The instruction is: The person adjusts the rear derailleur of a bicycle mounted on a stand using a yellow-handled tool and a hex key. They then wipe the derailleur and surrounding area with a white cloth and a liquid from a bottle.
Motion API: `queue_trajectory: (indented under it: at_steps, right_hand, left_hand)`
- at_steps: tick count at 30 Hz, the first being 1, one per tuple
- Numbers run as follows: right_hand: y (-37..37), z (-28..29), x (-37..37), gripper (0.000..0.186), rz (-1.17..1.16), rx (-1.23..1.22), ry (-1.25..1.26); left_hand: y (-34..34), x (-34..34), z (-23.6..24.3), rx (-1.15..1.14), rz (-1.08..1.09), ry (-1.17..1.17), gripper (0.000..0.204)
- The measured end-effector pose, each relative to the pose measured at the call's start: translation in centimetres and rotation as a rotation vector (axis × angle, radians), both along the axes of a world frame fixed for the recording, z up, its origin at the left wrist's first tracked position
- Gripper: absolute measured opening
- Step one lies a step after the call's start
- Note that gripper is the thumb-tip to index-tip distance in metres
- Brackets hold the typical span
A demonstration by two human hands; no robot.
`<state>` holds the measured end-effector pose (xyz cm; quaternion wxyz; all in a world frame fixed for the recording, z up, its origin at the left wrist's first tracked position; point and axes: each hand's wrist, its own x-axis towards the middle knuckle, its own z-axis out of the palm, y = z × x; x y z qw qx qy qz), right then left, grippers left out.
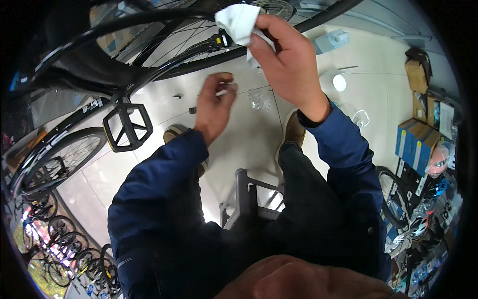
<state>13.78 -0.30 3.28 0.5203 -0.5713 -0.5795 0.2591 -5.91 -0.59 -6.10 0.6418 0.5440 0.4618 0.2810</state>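
Note:
In my right hand (291, 70) a white cloth (238, 22) is pinched between thumb and fingers. It is held up against the black bicycle (117, 30), near the wheel's brake disc (273, 7) and a dark part with a yellow mark (218, 42). My left hand (214, 107) is lower and to the left, apart from the bicycle, with its fingers curled. A small whitish thing shows between those fingers, too little of it to name. Left of that hand is the bicycle's black flat pedal (128, 127).
On the tiled floor lie crumpled clear plastic (256, 98) and small dark pieces (192, 110). A clear bottle (332, 42) and a white round container (338, 82) stand beyond. A grey stool (242, 187) is between my legs. Boxes (416, 144) line the right; several bicycles (69, 239) stand lower left.

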Motion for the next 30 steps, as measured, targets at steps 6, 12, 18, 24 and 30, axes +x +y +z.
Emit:
queue_trajectory:
  at_steps: [6, 12, 18, 24, 30]
  right_hand:
    - [2.6, 0.8, -2.8, 0.025, -0.037, 0.330, -0.831]
    - [2.4, 2.5, -2.8, 0.019, -0.034, 0.173, -0.905]
    - [4.7, 3.1, -5.8, 0.024, 0.232, 0.072, -1.425]
    - [4.1, 3.6, -6.7, 0.016, 0.289, 0.052, -1.485]
    - [5.0, 3.2, -7.5, 0.021, 0.318, -0.006, -1.510]
  left_hand:
    - [4.3, -0.3, 1.4, -0.466, 0.257, -0.644, 0.033]
    - [5.7, 1.4, 1.3, -0.675, 0.261, -0.793, 0.032]
    - [5.7, 1.3, 1.7, -0.703, 0.298, -0.840, 0.023]
    - [6.0, 1.6, 1.4, -0.770, 0.322, -0.886, 0.026]
    - [6.2, 1.5, 0.8, -0.799, 0.324, -0.849, 0.029]
